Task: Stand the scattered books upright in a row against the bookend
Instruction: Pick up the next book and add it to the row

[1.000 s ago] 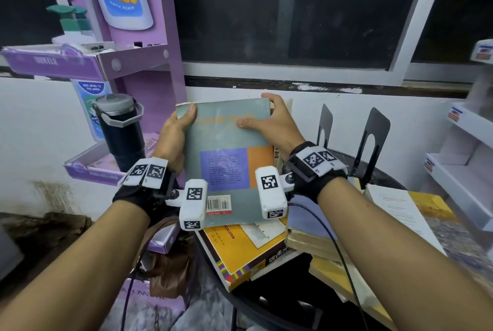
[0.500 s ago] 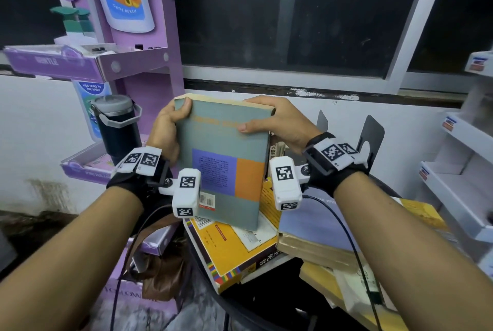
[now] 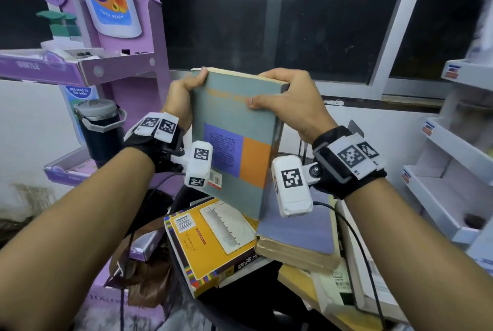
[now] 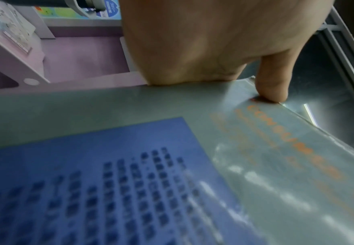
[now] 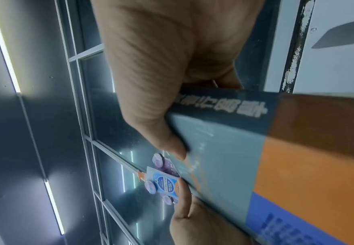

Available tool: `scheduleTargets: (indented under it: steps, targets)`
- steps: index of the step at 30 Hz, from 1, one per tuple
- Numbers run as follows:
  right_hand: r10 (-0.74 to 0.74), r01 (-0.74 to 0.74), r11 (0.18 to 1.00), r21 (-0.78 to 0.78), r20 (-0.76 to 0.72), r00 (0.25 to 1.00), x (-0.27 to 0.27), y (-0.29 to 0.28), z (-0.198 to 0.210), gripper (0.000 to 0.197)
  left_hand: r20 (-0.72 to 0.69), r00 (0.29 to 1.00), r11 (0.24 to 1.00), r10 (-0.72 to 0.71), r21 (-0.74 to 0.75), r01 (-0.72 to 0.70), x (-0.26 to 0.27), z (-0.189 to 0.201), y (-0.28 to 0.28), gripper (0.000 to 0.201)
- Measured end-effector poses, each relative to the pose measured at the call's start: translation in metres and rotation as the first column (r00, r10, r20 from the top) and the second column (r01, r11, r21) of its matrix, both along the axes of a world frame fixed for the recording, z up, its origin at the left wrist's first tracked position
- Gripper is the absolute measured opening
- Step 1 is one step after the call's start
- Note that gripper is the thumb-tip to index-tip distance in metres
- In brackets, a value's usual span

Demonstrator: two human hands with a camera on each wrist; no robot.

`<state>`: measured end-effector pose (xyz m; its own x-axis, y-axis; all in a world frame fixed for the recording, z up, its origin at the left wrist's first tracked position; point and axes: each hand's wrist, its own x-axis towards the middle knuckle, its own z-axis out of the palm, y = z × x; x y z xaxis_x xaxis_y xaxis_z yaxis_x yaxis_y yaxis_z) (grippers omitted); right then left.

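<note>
A grey-green book (image 3: 234,127) with a blue and an orange block on its cover is held up in the air, nearly upright, above the book pile. My left hand (image 3: 184,95) grips its top left corner, thumb on the cover (image 4: 272,86). My right hand (image 3: 288,101) grips its top right corner over the spine (image 5: 224,106). Below lie a yellow book (image 3: 210,245) and a purple-grey book (image 3: 298,234), flat and overlapping. Only a tip of the metal bookend (image 3: 356,127) shows behind my right wrist.
A purple display stand (image 3: 120,69) and a dark tumbler (image 3: 101,130) stand close on the left. White shelves (image 3: 448,170) are on the right, a window (image 3: 266,23) behind. More books and papers (image 3: 333,282) cover the round black table (image 3: 184,272).
Both hands have raised the grey-green book off the pile and tipped it more upright, its spine now turned to the right. The bookends have slipped behind my right wrist.
</note>
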<state>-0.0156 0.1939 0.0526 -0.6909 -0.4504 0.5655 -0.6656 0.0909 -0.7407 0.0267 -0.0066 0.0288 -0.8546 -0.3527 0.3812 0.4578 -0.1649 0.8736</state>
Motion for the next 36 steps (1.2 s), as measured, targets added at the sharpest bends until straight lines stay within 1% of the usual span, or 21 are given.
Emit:
scheduleTargets:
  steps: [3, 5, 8, 10, 12, 13, 15, 17, 19, 21, 22, 26, 30, 33, 36]
  targets:
    - [-0.053, 0.053, 0.998, -0.026, -0.012, 0.999, -0.003, 0.015, 0.004, 0.033, 0.01, 0.998, 0.998, -0.055, -0.022, 0.055, -0.013, 0.004, 0.015, 0.033]
    - [-0.097, 0.096, 0.995, -0.032, -0.023, 0.995, -0.006, 0.024, 0.005, 0.034, 0.018, 0.998, 0.997, -0.053, -0.06, 0.054, -0.022, 0.006, 0.023, 0.04]
    - [-0.161, 0.16, 0.986, -0.045, -0.039, 0.986, -0.011, 0.036, 0.007, 0.034, 0.054, 0.999, 0.995, -0.005, -0.097, 0.011, -0.035, 0.007, 0.029, 0.054]
    - [-0.197, 0.195, 0.979, -0.056, -0.048, 0.979, -0.014, 0.044, 0.009, 0.033, 0.078, 0.996, 0.997, 0.052, -0.064, -0.047, -0.044, 0.008, 0.033, 0.051]
    - [-0.233, 0.229, 0.971, -0.071, -0.048, 0.971, -0.019, 0.051, 0.012, 0.031, 0.149, 0.98, 0.991, 0.129, -0.061, -0.121, -0.056, 0.005, 0.036, 0.044]
    - [-0.254, 0.25, 0.965, -0.081, -0.047, 0.966, -0.021, 0.055, 0.014, 0.03, 0.207, 0.964, 0.984, 0.165, -0.094, -0.149, -0.061, 0.003, 0.038, 0.037]
    - [-0.3, 0.295, 0.95, -0.099, -0.043, 0.953, -0.026, 0.062, 0.017, 0.029, 0.346, 0.916, 0.967, 0.202, -0.22, -0.13, -0.072, -0.004, 0.042, 0.024]
    - [-0.331, 0.326, 0.939, -0.111, -0.034, 0.943, -0.029, 0.068, 0.02, 0.029, 0.446, 0.857, 0.936, 0.259, -0.334, -0.108, -0.08, -0.011, 0.047, 0.03]
    - [-0.356, 0.35, 0.93, -0.113, -0.039, 0.934, -0.034, 0.073, 0.022, 0.029, 0.447, 0.824, 0.883, 0.347, -0.452, -0.126, -0.086, -0.016, 0.051, 0.037]
    - [-0.39, 0.383, 0.917, -0.112, -0.052, 0.919, -0.038, 0.076, 0.022, 0.029, 0.427, 0.809, 0.804, 0.404, -0.587, -0.092, -0.094, -0.02, 0.056, 0.039]
    - [-0.406, 0.399, 0.91, -0.114, -0.052, 0.912, -0.04, 0.076, 0.021, 0.029, 0.42, 0.807, 0.784, 0.414, -0.616, -0.082, -0.098, -0.023, 0.058, 0.041]
    - [-0.454, 0.448, 0.887, -0.113, -0.041, 0.89, -0.051, 0.073, 0.019, 0.028, 0.423, 0.793, 0.772, 0.438, -0.63, -0.09, -0.113, -0.036, 0.061, 0.048]
    - [-0.502, 0.498, 0.864, -0.07, -0.048, 0.864, -0.064, 0.065, 0.018, 0.027, 0.406, 0.781, 0.739, 0.475, -0.666, -0.102, -0.128, -0.043, 0.058, 0.048]
    - [-0.524, 0.522, 0.851, -0.051, -0.027, 0.851, -0.075, 0.058, 0.017, 0.026, 0.399, 0.773, 0.701, 0.492, -0.709, -0.08, -0.137, -0.048, 0.053, 0.049]
    - [-0.552, 0.552, 0.834, -0.012, -0.048, 0.833, -0.085, 0.05, 0.012, 0.026, 0.413, 0.762, 0.679, 0.499, -0.733, -0.048, -0.145, -0.051, 0.048, 0.051]
